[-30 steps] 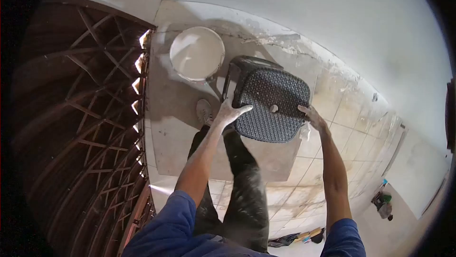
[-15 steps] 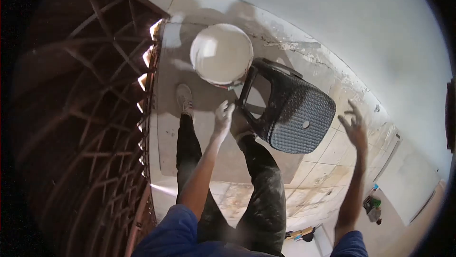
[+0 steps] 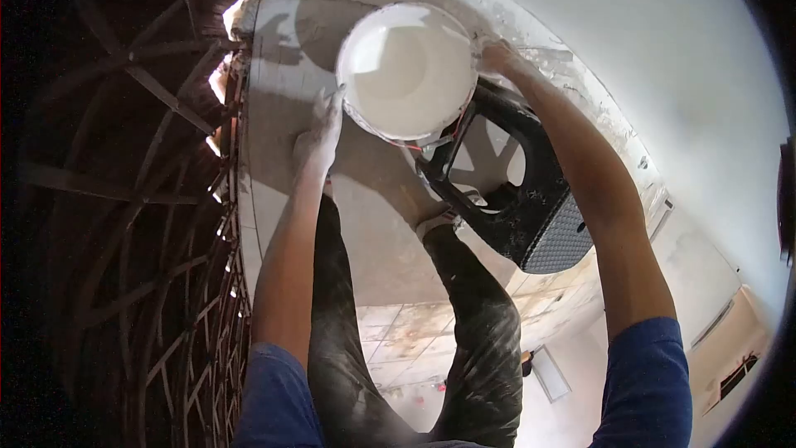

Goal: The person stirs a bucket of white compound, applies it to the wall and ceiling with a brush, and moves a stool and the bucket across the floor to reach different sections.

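A round white bucket (image 3: pixel 358 113) with pale, whitish contents stands out in the upper middle of the head view. At its left side is my left hand (image 3: pixel 319 135), dusted white, the fingertips right at the rim. My right hand (image 3: pixel 497 57) grips the opposite side, close under the rim, its fingers partly hidden. A wire handle with a red strip hangs along the bucket's near side. Just below and right of the bucket, a black plastic stool (image 3: pixel 531 191) leans tilted, its woven-pattern seat turned toward the lower right and its leg frame toward the bucket.
A dark metal lattice gate (image 3: pixel 141 199) runs down the left, with light coming through gaps at its edge. On the right rises a white wall (image 3: pixel 630 42), its base spattered. My legs stand over a grey board (image 3: pixel 381 241), with stained tiles (image 3: pixel 398 328) nearer me.
Both hands have reached forward to the bucket's sides, the right one coming over from beyond the stool. The bucket looks larger and nearer. The stool shows more of its leg side.
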`<state>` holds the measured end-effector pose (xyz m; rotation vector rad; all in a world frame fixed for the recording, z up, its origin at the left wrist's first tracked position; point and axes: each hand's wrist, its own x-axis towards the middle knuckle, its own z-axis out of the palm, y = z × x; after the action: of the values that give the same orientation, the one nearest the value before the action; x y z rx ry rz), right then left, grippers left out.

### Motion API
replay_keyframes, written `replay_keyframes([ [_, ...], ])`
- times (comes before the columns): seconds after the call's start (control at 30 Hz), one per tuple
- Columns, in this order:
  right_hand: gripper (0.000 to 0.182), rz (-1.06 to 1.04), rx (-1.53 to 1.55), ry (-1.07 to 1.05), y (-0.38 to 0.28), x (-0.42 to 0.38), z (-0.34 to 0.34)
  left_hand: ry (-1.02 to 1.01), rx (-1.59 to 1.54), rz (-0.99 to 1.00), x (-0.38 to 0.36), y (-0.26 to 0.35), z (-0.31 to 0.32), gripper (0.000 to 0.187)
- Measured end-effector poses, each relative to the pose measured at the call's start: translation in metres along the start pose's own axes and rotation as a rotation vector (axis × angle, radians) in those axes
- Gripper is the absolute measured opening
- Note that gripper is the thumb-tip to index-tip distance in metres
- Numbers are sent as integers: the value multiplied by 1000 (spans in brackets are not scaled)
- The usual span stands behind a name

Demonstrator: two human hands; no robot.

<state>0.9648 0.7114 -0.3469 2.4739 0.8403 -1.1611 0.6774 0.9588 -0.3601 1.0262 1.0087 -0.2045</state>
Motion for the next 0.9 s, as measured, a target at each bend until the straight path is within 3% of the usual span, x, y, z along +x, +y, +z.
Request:
replay_keyframes([
  [0.07,48,-22,54,99,3,20,28,-120,55,26,21,-6,5,71],
  [0.17,51,-2,171,-11,7,26,20,30,-21,-29,18,-7,23,65],
  [0.23,52,73,245,-5,-16,-6,-16,76,-43,-27,4,12,26,55],
  [0.37,53,-97,310,165,-3,-48,-79,97,-21,99,-63,72,23,46],
  [0.4,52,-28,345,82,-6,-74,-111,64,42,26,-71,84,15,54],
  [0.5,48,-93,222,128,0,-159,-182,-3,152,237,-154,157,31,55],
  [0.6,46,-4,324,68,8,-253,-244,42,237,304,-222,225,64,38],
  [0.73,45,42,366,286,52,-372,-254,-89,362,397,-305,273,102,43],
  [0.8,43,117,441,346,70,-427,-242,-172,276,361,-337,280,128,42],
  [0.9,38,203,553,306,99,-499,-218,-302,253,391,-373,268,165,37],
])
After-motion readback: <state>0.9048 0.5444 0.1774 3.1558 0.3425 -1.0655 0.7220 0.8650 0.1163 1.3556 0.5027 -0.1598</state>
